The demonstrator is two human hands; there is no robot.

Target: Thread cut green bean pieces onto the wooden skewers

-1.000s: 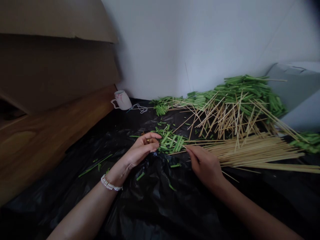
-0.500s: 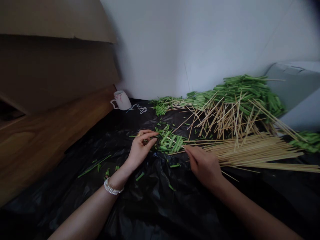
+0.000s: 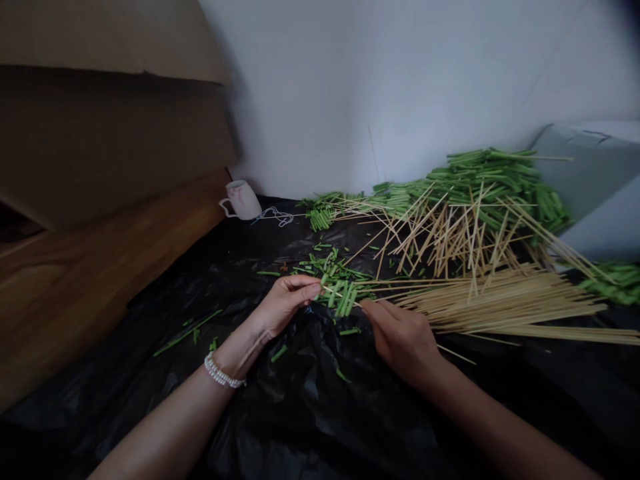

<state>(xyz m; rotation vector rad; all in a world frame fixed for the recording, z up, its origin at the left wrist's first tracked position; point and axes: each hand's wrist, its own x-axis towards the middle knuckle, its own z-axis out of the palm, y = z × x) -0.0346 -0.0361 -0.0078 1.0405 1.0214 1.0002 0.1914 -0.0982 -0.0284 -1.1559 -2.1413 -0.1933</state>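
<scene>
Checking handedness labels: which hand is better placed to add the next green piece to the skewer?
The left hand, probably: its fingertips meet the tip of the skewer beside the loose green pieces, while the right hand grips the skewer's other end.

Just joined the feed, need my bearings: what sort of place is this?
Probably a makeshift food-prep corner, not a proper kitchen: a black plastic sheet spread as the work surface, heaps of wooden skewers and cut green stalks piled against a bare wall, a cardboard box alongside.

skewer pile [image 3: 500, 300] blocking right, black sheet [image 3: 310, 413] open near
</scene>
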